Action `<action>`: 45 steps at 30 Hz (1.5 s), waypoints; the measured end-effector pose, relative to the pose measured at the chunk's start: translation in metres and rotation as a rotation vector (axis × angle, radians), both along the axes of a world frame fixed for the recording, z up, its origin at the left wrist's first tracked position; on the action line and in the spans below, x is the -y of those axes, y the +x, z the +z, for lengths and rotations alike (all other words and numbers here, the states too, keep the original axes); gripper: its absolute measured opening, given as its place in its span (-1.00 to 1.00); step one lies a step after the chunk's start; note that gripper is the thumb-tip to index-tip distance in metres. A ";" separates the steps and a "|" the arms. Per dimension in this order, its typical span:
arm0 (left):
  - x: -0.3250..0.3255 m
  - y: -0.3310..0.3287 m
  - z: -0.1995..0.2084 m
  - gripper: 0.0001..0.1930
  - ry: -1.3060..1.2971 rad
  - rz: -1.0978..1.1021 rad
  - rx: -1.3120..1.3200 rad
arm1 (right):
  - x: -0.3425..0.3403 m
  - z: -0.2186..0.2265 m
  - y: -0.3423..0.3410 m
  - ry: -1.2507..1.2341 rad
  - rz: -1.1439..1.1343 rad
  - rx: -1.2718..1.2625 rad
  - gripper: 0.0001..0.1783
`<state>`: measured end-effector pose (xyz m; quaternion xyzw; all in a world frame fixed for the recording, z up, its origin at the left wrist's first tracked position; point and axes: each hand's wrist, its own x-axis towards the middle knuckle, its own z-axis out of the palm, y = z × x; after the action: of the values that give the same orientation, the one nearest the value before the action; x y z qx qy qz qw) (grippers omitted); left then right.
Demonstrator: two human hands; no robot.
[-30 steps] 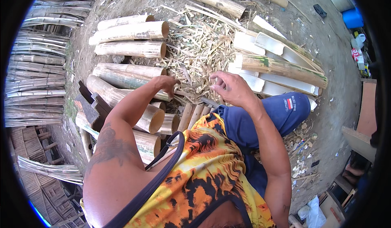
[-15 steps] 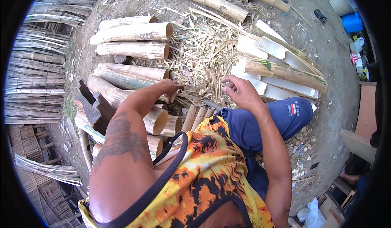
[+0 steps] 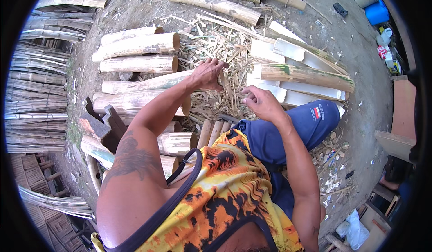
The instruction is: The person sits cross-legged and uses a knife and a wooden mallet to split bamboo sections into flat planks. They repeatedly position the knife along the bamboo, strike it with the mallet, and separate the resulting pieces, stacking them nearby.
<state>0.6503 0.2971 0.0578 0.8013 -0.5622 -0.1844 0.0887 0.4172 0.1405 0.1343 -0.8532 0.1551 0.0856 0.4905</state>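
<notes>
My left hand (image 3: 209, 74) reaches over the heap of bamboo shavings (image 3: 238, 42), thumb and fingers apart in a curve. A narrow brownish strip shows by its fingertips; whether they touch it I cannot make out. My right hand (image 3: 262, 102) hovers beside my blue-trousered knee (image 3: 310, 119), fingers loosely bent and apart, with nothing visible in them. Split bamboo pieces (image 3: 306, 77) with pale hollow insides lie just beyond it. On the left, cut bamboo lengths (image 3: 139, 64) lie side by side, some partly hidden by my left forearm.
Long bamboo poles (image 3: 211, 5) lie across the far side. Dark, rough wooden blocks (image 3: 108, 128) stand by my left arm. Stacked bamboo slats (image 3: 38, 103) line the left edge. At the far right are a blue container (image 3: 377, 12) and wooden boards (image 3: 403, 112).
My left hand has moved up and to the right, from the ends of the bamboo lengths to over the shavings. My right hand stays nearly in place. The view has shifted slightly.
</notes>
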 end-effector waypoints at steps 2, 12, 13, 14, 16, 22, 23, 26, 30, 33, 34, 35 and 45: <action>0.004 -0.007 -0.002 -0.06 -0.019 0.002 0.000 | 0.004 -0.001 -0.005 0.000 -0.039 -0.026 -0.68; 0.005 -0.015 0.000 -0.05 -0.031 0.048 0.010 | -0.006 -0.020 0.000 0.054 0.008 -0.037 -0.67; 0.005 -0.016 0.001 -0.04 -0.011 0.057 0.014 | -0.007 -0.020 0.000 0.043 0.005 -0.041 -0.68; 0.006 -0.017 0.001 -0.04 0.000 0.061 0.010 | -0.006 -0.020 0.000 0.040 0.003 -0.051 -0.68; 0.006 -0.020 0.000 -0.03 0.006 0.062 0.009 | -0.004 -0.018 -0.001 0.032 -0.011 -0.055 -0.68; 0.013 -0.027 -0.004 -0.07 -0.027 0.080 0.033 | 0.001 -0.020 -0.006 0.027 -0.044 -0.094 -0.67; 0.014 -0.028 -0.003 -0.08 -0.048 0.085 0.039 | 0.001 -0.022 -0.006 0.028 -0.044 -0.103 -0.67; 0.018 -0.029 0.000 -0.11 -0.095 0.104 0.054 | -0.001 -0.031 -0.004 0.008 -0.086 -0.065 -0.64; 0.021 -0.029 0.006 -0.13 -0.098 0.136 0.073 | -0.001 -0.046 -0.004 0.039 -0.186 -0.044 -0.60; 0.025 -0.031 0.010 -0.13 -0.148 0.141 0.086 | 0.002 -0.057 -0.002 -0.014 -0.176 -0.062 -0.56; 0.026 -0.033 0.012 -0.12 -0.156 0.135 0.081 | 0.003 -0.060 -0.001 0.006 -0.197 -0.051 -0.54; 0.028 -0.035 0.014 -0.11 -0.169 0.125 0.074 | 0.004 -0.062 0.000 0.012 -0.230 -0.040 -0.52; 0.049 -0.068 0.042 -0.01 -0.309 0.075 0.003 | 0.001 -0.053 0.020 0.670 -0.639 -0.048 0.14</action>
<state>0.5824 0.2480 0.0995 0.7988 -0.5537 -0.0910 0.2168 0.4374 0.1399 0.0811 -0.5550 0.3853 -0.0045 0.7373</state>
